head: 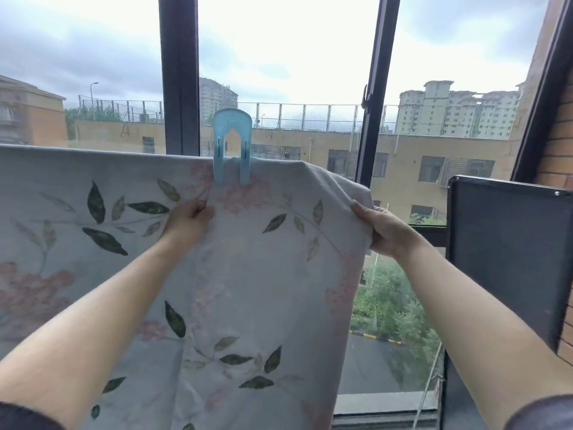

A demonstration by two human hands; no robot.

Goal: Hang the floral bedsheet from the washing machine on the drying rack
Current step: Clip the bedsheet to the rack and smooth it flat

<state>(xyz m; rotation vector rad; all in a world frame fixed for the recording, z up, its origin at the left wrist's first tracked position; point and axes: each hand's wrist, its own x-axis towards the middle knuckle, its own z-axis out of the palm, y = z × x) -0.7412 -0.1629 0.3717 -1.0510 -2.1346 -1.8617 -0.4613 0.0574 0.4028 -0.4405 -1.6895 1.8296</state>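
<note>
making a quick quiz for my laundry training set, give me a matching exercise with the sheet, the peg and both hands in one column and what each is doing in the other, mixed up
Things:
1. floral bedsheet
2. blue clothes peg
3. left hand
4. right hand

States:
a. grips the sheet's right-hand edge
b. clamped over the sheet's top edge
c. hangs down in front of the window
d. pinches a fold of cloth just below the peg

Pairs: 1-c, 2-b, 3-d, 4-a

floral bedsheet [263,274] over hidden rail, blue clip [232,144]
</note>
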